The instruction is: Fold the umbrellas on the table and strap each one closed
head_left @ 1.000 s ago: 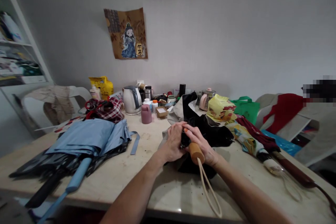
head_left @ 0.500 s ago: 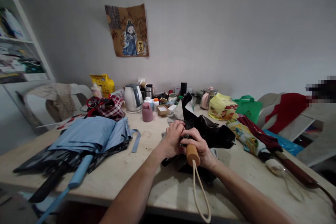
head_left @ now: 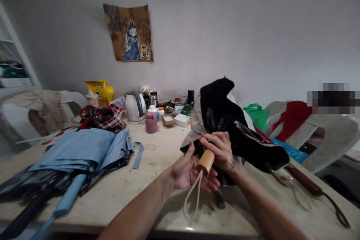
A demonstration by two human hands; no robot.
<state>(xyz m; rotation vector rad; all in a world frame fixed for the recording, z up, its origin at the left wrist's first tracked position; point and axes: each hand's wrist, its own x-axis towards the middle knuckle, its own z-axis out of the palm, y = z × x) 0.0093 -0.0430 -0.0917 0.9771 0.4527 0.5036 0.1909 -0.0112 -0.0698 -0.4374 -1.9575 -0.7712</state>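
My right hand (head_left: 223, 150) grips a black folding umbrella (head_left: 225, 120) just above its round wooden handle (head_left: 206, 161), holding it lifted off the table with its loose canopy bunched up. A cream wrist loop (head_left: 192, 197) dangles from the handle. My left hand (head_left: 189, 170) is open, palm up, right beside and under the handle, fingers spread.
A blue umbrella (head_left: 75, 153) lies loosely folded on the left of the beige table (head_left: 157, 157). A white kettle (head_left: 134, 107), pink cup (head_left: 151, 122), jars and boxes crowd the back. A brown-handled umbrella (head_left: 306, 185) lies at the right. A green bag (head_left: 257, 116) and red cloth (head_left: 292, 116) sit beyond.
The black umbrella has been raised off the table and tilted upward. My left hand let go of it and opened beneath the handle; the view shifted left.
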